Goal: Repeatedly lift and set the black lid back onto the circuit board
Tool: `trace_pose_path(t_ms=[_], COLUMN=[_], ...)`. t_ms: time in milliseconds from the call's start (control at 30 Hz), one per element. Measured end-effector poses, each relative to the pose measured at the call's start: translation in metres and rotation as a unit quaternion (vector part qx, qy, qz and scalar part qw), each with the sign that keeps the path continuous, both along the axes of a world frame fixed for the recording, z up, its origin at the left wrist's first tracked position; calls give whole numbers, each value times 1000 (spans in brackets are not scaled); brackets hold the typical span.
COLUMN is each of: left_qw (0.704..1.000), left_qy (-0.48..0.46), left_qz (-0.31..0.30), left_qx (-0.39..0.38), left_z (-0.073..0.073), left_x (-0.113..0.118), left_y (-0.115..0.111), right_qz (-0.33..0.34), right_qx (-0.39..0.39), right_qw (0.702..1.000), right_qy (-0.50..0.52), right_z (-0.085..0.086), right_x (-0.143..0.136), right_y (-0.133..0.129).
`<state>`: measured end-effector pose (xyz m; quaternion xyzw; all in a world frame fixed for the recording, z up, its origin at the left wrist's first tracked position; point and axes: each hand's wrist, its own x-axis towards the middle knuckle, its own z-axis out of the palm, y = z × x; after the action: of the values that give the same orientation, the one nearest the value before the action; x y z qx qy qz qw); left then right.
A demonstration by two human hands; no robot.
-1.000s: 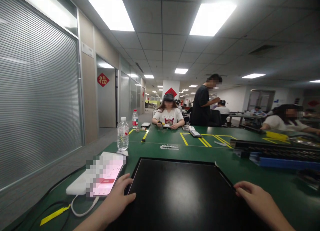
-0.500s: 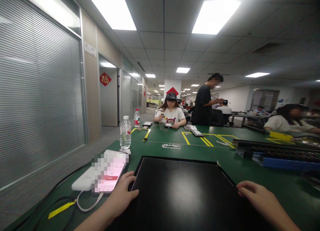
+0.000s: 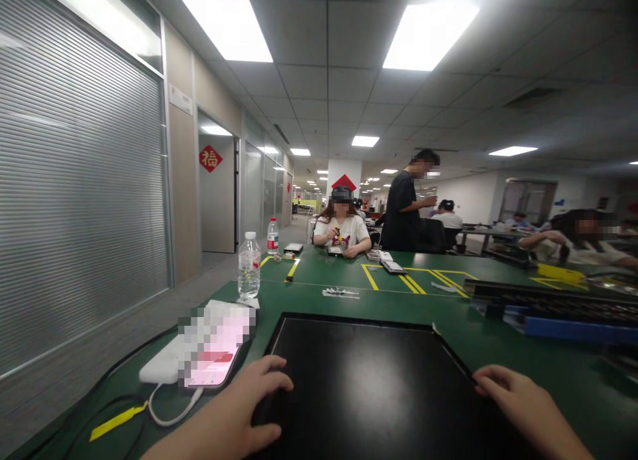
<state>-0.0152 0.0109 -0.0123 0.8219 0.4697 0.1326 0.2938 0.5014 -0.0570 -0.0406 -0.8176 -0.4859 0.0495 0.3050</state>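
Observation:
A large black flat screen panel (image 3: 369,387) with a thin dark frame lies on the green table in front of me. My left hand (image 3: 246,397) is over its left edge, fingers and thumb spread apart, the fingertips above or on the black surface. At the opposite side, my right hand (image 3: 516,395) pinches the right edge of the panel between thumb and fingers. The lower part of the panel runs out of view at the bottom.
Left of the panel lie a lit phone (image 3: 222,357), a white power bank (image 3: 162,360) and cables. A water bottle (image 3: 249,266) stands behind them. Long black strips (image 3: 538,294) and a blue piece (image 3: 573,324) lie at right. A seated person (image 3: 341,230) works across the table.
My left hand has come off the panel's left edge, opened wider and shifted onto the panel. My right hand stays at the right edge. A person at far right has raised a hand.

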Motion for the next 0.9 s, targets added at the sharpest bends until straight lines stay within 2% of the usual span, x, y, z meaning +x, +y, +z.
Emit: trace_pose_path(t_ms=[167, 400, 567, 900], left_qw=[998, 995, 995, 995], left_qy=[32, 45, 40, 14], left_qz=[-31, -56, -65, -83], left_qx=[-36, -67, -58, -49], left_z=[9, 27, 25, 19], left_x=[-8, -8, -9, -10], left_y=[-2, -6, -6, -5], right_qz=[-2, 6, -9, 5], right_qx=[-5, 9, 1, 7], right_qw=[1000, 1000, 1000, 1000], right_qy=[31, 14, 19, 30], right_z=[6, -2, 0, 1], right_x=[-7, -1, -3, -2], right_y=[-2, -1, -1, -1])
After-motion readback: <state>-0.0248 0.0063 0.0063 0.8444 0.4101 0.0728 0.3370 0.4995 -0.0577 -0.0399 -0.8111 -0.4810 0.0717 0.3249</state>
